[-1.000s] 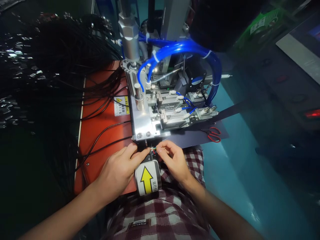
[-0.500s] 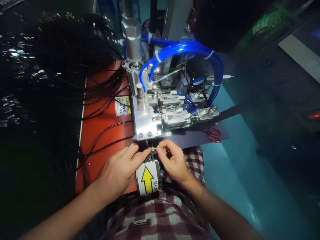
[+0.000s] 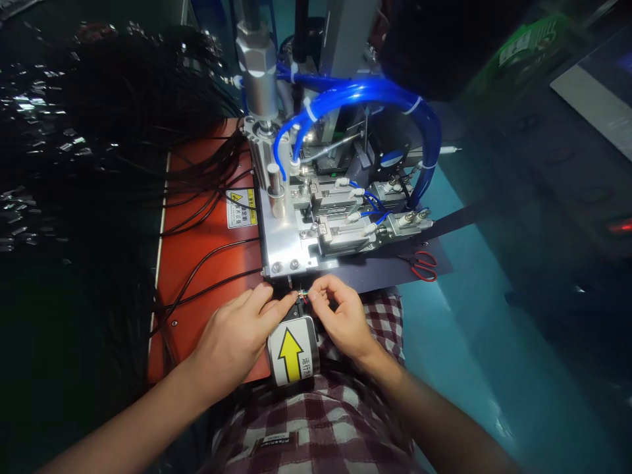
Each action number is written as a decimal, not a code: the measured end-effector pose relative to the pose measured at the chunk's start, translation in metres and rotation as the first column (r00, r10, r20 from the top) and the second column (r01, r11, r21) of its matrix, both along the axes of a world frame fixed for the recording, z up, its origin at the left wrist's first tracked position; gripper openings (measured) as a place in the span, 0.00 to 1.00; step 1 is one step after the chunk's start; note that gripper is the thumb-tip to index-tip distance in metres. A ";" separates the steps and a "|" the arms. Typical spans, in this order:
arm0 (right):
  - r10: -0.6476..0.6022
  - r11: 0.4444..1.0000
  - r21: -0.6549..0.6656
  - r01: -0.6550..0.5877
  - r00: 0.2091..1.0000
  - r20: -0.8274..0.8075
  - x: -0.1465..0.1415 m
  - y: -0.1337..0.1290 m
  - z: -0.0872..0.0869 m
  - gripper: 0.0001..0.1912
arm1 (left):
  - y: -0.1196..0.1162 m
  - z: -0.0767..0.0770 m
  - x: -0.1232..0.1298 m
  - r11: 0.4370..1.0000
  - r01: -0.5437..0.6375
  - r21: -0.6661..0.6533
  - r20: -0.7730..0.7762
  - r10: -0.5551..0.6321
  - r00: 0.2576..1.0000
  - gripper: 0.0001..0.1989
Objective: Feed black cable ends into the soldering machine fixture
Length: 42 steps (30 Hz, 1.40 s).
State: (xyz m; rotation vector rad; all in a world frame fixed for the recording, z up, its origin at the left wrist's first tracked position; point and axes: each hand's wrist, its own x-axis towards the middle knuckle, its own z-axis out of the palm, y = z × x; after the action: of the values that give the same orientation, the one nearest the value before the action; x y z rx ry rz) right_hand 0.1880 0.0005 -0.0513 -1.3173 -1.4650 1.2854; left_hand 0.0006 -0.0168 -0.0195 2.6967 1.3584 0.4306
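Between the fingertips of both hands, a small bunch of thin coloured wires (image 3: 303, 295), a red one among them, lies at the front of the machine's metal head. My left hand (image 3: 241, 329) is closed, palm down, with its thumb and index tips at the left end of the wires. From the other side my right hand (image 3: 343, 316) pinches the wires between thumb and index finger. Just below the fingertips is a machine part with a yellow arrow label (image 3: 291, 352). The wire tips are too small to make out fully.
Blue air hoses (image 3: 365, 92) arch over the metal cylinders (image 3: 340, 230). Black cables (image 3: 207, 253) cross the orange machine top (image 3: 207, 276) from a large dark bundle (image 3: 133, 92) at left. Red-handled scissors (image 3: 424, 265) lie on the dark plate at right.
Both hands stay in nearly the same place at the wires. The view has shifted very slightly.
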 end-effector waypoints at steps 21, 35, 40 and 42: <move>-0.048 0.970 -0.237 0.055 0.998 0.036 0.003 0.002 0.013 0.09 | 0.001 0.000 0.000 0.999 0.036 0.036 -0.011 -0.036 0.999 0.18; -0.021 0.966 -0.259 0.023 1.000 0.011 0.003 0.009 0.003 0.12 | 0.001 0.003 0.000 1.000 0.011 0.030 0.071 -0.013 0.997 0.14; -0.055 0.975 -0.218 0.050 0.998 -0.015 -0.011 0.008 0.008 0.09 | 0.000 0.001 -0.002 0.999 0.046 0.029 0.052 -0.048 0.997 0.15; -0.096 0.978 -0.188 0.085 0.994 -0.051 -0.014 0.007 0.010 0.08 | 0.001 0.001 -0.002 0.998 0.061 0.030 0.053 -0.063 0.997 0.15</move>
State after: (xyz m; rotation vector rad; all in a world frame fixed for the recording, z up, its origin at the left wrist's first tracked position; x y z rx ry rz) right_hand 0.1744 0.0075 -0.0417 -1.4359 -1.2529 1.4162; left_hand -0.0017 -0.0162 -0.0180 2.7204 1.2610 0.5160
